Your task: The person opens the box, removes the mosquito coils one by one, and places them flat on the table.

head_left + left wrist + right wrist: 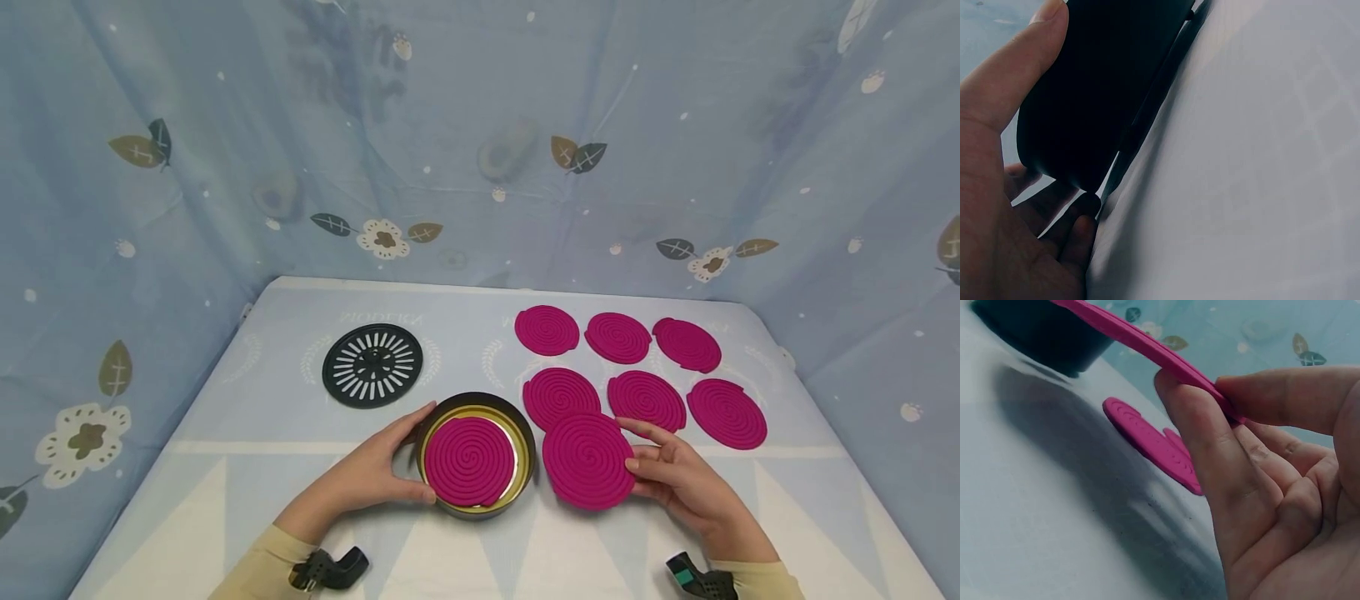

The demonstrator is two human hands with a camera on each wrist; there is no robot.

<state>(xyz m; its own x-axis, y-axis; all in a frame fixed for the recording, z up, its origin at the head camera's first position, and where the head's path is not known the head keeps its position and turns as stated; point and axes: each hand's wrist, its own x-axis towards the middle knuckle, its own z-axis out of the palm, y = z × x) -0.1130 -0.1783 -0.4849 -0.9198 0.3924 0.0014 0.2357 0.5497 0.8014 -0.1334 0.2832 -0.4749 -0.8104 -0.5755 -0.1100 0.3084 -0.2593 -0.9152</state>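
In the head view, a round black tin (527, 429) with a golden inside stands at the front middle. One magenta mosquito coil (469, 461) lies in it. My left hand (386, 471) grips the tin's left side, thumb in front and fingers behind; the left wrist view has the dark wall of the tin (1097, 87) between thumb and fingers. To the right of the tin, my right hand (678, 475) pinches the edge of another mosquito coil (588, 461), raised off the table. The right wrist view shows this coil (1147, 350) edge-on between thumb and finger.
Several more coils (647, 400) lie flat in two rows at the back right. A black slotted lid (372, 365) rests behind and left of the tin. Blue patterned cloth (465, 167) hangs around the back and sides of the table (300, 500).
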